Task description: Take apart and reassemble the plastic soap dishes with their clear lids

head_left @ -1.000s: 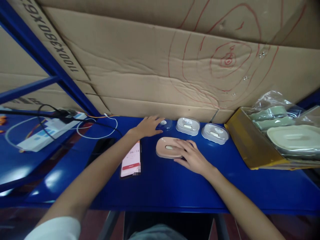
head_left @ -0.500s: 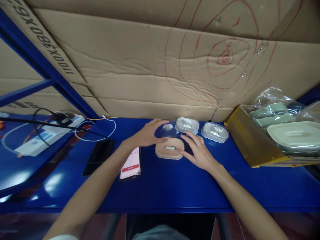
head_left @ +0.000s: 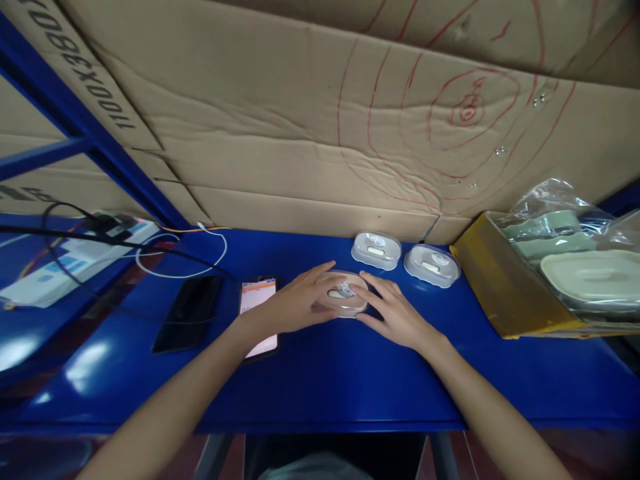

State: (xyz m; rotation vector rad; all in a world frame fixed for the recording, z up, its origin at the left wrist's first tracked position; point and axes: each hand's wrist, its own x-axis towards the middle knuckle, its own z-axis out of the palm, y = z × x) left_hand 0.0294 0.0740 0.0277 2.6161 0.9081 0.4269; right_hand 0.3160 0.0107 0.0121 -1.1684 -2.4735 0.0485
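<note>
A pink oval dish [head_left: 355, 309] with a pale bar at its centre lies on the blue table under a clear plastic cover [head_left: 345, 288] that bears a round sticker. My left hand [head_left: 305, 300] grips the cover's left side, thumb at the front and fingers at the back. On the right side, my right hand [head_left: 395, 310] curls its fingers onto the cover and the dish's edge. Fingers hide part of the rim, so I cannot tell whether the cover sits fully down. Behind stand two similar pale covered dishes, one nearer [head_left: 376, 251] and one farther right [head_left: 432, 265].
Left of the dish lie a lit phone [head_left: 260, 343] and a dark phone [head_left: 187, 313]. A white cable [head_left: 223, 257] and power strips [head_left: 75, 260] are farther left. At right, a cardboard box [head_left: 487, 287] holds bagged green dishes. Cardboard [head_left: 275, 133] walls the back.
The clear cover has come from behind the pink dish to over it, carried by my left hand. My right hand has closed in on the cover's right side. The view has shifted slightly.
</note>
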